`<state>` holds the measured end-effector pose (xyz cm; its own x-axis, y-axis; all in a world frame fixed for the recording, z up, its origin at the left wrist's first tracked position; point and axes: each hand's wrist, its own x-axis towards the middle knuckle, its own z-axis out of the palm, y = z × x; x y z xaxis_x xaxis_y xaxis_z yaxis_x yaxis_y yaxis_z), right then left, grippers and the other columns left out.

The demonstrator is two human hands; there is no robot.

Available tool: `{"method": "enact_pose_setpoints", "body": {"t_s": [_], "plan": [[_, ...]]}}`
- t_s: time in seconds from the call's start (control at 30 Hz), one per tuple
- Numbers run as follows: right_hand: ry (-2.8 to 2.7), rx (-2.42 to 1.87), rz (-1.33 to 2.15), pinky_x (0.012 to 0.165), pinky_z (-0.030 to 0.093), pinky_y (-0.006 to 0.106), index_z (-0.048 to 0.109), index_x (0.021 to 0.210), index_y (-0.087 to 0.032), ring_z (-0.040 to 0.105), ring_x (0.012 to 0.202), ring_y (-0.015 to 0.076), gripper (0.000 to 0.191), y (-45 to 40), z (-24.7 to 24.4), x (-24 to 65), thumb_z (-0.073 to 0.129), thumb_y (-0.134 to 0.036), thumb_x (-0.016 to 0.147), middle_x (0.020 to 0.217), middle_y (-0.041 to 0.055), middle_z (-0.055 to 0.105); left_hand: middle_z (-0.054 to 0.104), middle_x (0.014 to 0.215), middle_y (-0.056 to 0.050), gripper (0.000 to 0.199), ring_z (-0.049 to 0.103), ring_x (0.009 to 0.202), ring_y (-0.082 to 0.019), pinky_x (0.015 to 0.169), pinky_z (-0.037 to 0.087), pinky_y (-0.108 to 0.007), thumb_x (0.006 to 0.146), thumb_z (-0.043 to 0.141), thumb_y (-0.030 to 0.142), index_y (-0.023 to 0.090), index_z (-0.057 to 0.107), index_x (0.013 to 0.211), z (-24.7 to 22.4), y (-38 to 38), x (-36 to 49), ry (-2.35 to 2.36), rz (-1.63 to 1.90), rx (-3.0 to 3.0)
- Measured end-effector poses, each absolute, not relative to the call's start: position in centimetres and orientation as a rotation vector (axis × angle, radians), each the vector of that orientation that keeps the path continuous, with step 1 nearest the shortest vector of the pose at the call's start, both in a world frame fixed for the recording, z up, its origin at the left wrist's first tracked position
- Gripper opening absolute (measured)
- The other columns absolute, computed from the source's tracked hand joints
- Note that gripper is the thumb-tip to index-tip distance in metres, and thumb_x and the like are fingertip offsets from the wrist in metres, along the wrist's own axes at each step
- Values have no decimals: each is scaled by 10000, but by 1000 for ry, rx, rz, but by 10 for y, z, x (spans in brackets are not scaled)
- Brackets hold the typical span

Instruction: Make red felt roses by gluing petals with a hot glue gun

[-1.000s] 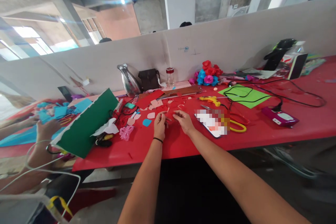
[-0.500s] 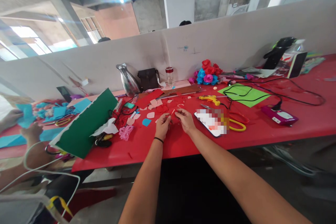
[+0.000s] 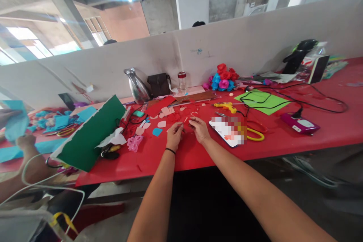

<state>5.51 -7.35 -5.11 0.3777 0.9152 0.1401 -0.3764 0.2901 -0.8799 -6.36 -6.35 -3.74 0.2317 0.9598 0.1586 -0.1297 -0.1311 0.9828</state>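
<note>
My left hand (image 3: pixel 174 137), with a black band at the wrist, is closed in a pinch around a small pale-pink paper strip (image 3: pixel 185 120) that stands up from the fingertips. Close beside it, my right hand (image 3: pixel 200 130) has its thumb and fingers pressed together; what they hold, if anything, is too small to make out. Just beyond the hands lie pink paper petals (image 3: pixel 161 124) and red paper scraps. A blue paper petal (image 3: pixel 157 132) and a pink looped hair tie (image 3: pixel 134 143) lie left of my left hand. Right of my right hand is a phone (image 3: pixel 227 132) with a blurred screen.
Yellow-handled scissors (image 3: pixel 255 134), a yellow glue gun (image 3: pixel 225 107) and a purple power socket (image 3: pixel 300 123) with black cables lie right. A green board (image 3: pixel 93 136) leans at left. Paper flowers (image 3: pixel 224 78) and a metal jug (image 3: pixel 136 86) stand behind. A co-worker's hand (image 3: pixel 26 141) handles blue paper.
The co-worker's hands at far left have moved further left with the blue paper. The whole view has shifted slightly. My own hands stay pinched in nearly the same place.
</note>
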Motion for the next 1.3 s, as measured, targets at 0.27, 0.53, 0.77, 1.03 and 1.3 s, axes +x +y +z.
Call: {"method": "enact_pose_setpoints", "body": {"t_s": [0.27,0.53,0.77,1.03,1.3], "plan": [[-772,-924,932,615,415,265,627,683,-213,512,594,128,139,-72,-52,54,679,-306,594,610,-42,591,576,513,53,373,324,317,-37,342,211,-183,698,676,477,170,579,887,-38,-62,-63,867,1196,1329],[-871,-983,863,643,429,267,615,679,-222,524,628,139,110,-74,-49,55,632,-324,640,635,-35,598,597,616,27,376,445,466,-59,444,313,-175,652,724,369,160,643,953,-40,-56,-66,920,1347,1338],[-1021,-1117,807,641,457,271,628,722,-222,567,651,150,109,-80,-46,48,591,-314,676,677,-23,631,618,651,-1,283,510,582,-106,562,391,-219,596,749,385,155,670,742,-41,-56,-65,1054,1338,1402],[-993,-1575,500,895,434,321,661,853,-217,575,1049,217,167,-70,-5,151,583,-215,706,995,46,684,546,553,28,295,443,531,-107,537,333,-234,568,718,433,162,629,642,-43,-51,-64,1090,1295,1438],[-756,-2021,539,734,457,330,645,767,-158,600,977,276,146,-62,12,256,741,-172,657,897,152,661,494,491,35,213,424,521,-119,527,298,-249,574,695,372,176,614,560,-47,-50,-61,1152,1262,1521]]}}
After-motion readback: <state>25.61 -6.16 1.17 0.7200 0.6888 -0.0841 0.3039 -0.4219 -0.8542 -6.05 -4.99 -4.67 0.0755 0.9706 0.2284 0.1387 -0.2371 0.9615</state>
